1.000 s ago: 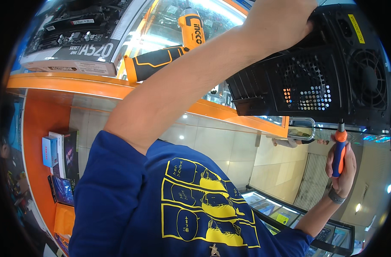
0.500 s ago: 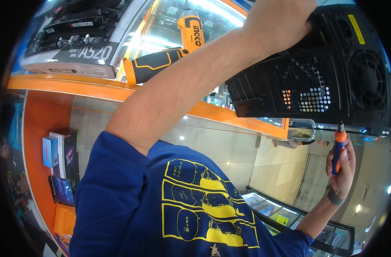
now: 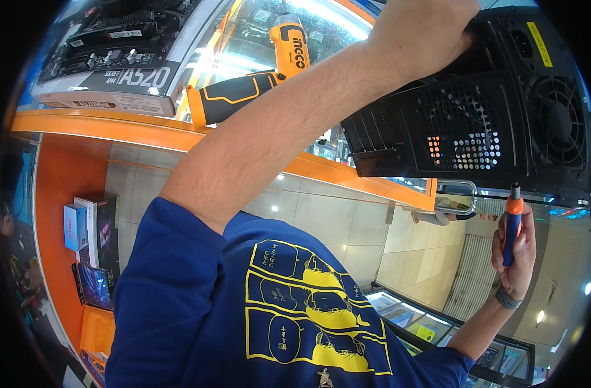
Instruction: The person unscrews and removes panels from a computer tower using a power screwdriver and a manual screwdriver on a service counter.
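Note:
A black computer case (image 3: 399,129) lies on the counter at the upper right, its perforated back and power supply fan (image 3: 558,121) toward me. My left hand (image 3: 425,32) is curled closed at the case's upper edge. Its fingertips are hidden, so what they hold cannot be made out. Below the case, my right hand (image 3: 519,252) is wrapped round a blue and orange screwdriver (image 3: 513,226). The tool's short metal tip points up, just under the case's lower edge, apparently apart from it.
Under my left forearm, a yellow and black cordless drill (image 3: 289,48) lies on the glass counter with an orange edge (image 3: 334,180). A motherboard (image 3: 120,42) rests on its box (image 3: 114,87) at upper left. Boxes (image 3: 98,233) stand on a lower shelf; glass display cases (image 3: 405,310) are at lower right.
The screwdriver's handle has turned slightly in my right hand, and the fingers have shifted a little. My left hand and the case are almost unmoved.

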Demonstrator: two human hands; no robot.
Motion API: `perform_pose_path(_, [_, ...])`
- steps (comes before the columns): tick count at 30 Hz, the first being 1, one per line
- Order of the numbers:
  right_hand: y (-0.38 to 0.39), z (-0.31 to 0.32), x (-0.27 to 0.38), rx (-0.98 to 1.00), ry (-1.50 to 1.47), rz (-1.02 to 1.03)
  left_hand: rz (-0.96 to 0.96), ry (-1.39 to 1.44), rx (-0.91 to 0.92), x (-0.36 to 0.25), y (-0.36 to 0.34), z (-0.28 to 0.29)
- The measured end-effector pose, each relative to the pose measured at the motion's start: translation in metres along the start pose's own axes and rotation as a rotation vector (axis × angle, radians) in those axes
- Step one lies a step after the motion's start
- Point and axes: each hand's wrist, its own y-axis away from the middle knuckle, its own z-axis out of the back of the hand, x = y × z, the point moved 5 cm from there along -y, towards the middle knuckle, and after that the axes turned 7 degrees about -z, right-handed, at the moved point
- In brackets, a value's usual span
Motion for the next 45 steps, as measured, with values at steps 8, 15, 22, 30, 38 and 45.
perform_pose_path(8, [-0.002,-0.001,0.0,-0.063,-0.044,-0.096,-0.032,-0.027,-0.027,0.003,0.001,-0.005])
perform_pose_path(15, [0.004,0.014,-0.008,0.062,-0.003,-0.071,-0.022,-0.015,-0.021,0.002,0.001,-0.005])
perform_pose_path(22, [0.001,0.014,-0.005,-0.059,0.078,0.015,-0.025,-0.023,-0.018,0.004,0.0,-0.005])
perform_pose_path(30, [0.003,0.016,-0.005,-0.032,-0.048,-0.035,-0.032,-0.035,-0.034,0.002,0.001,-0.002])
perform_pose_path(38, [0.001,0.008,-0.012,0.016,-0.205,-0.018,-0.025,-0.004,-0.014,-0.001,0.005,0.005])
perform_pose_path(45, [0.02,0.026,-0.067,-0.196,-0.121,0.102,-0.039,0.0,-0.045,0.004,0.002,-0.005])
